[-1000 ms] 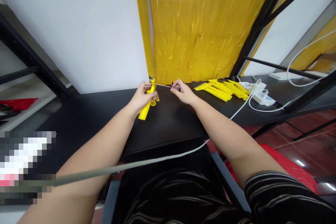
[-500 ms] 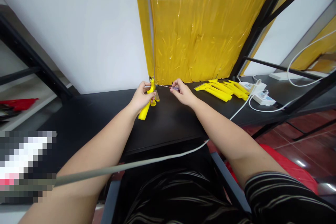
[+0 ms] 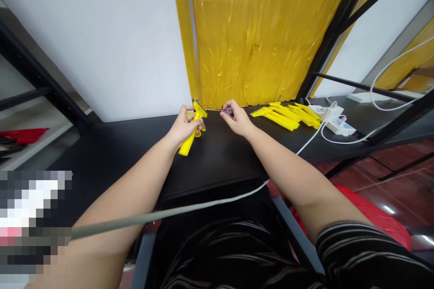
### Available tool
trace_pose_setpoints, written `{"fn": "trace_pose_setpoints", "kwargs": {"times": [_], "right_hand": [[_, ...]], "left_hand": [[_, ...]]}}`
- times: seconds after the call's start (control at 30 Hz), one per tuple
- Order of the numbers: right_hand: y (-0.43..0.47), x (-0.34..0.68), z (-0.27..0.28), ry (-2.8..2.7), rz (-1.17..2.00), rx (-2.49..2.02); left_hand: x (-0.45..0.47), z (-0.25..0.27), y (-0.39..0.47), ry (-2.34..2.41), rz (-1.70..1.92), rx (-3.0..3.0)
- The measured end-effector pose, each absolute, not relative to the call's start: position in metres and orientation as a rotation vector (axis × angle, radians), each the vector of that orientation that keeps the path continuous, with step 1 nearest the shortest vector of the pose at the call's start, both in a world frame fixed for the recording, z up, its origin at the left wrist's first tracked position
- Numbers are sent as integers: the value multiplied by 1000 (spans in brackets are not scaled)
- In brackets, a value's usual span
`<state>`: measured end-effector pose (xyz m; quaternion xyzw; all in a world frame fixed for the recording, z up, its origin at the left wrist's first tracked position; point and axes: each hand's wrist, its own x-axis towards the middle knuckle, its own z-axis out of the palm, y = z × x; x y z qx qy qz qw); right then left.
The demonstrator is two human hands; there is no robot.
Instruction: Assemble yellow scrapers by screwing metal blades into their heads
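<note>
My left hand [image 3: 185, 124] is closed around a yellow scraper [image 3: 186, 146], its handle slanting down toward me. Part of the scraper's head is covered by my fingers. Another yellow piece [image 3: 198, 134] shows just beyond that hand; whether it is a separate scraper I cannot tell. In a fingertip pinch, my right hand [image 3: 235, 119] holds a thin screwdriver [image 3: 226, 111] level. Its shaft points left and its tip meets the scraper's head, though the exact contact is too small to make out.
Several yellow scrapers [image 3: 285, 116] lie in a pile on the black table [image 3: 217, 158], right of my right hand. Behind them is a white power strip [image 3: 339, 122] with cables. A pale cable [image 3: 203, 206] crosses in front of my body. A yellow plastic curtain [image 3: 254, 31] hangs at the back.
The scraper in my left hand has turned, so its head now shows wider toward the right. The screwdriver stays at the head, and my right hand has barely shifted.
</note>
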<state>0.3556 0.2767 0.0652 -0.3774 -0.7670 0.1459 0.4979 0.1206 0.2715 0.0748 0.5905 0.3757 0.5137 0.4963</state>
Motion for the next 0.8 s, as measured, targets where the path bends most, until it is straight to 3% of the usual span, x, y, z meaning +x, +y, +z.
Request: {"fn": "trace_pose_setpoints", "kwargs": {"times": [0.47,0.7,0.8], "right_hand": [[279,357,63,-1836,379,-912],[272,358,74,-1897,153,-821],[271,357,75,-1831,210,-895]], "left_hand": [[121,74,270,918,1216,1430],[123,72,269,997,1167,1533],[122,69,270,1105,1194,1662]]}}
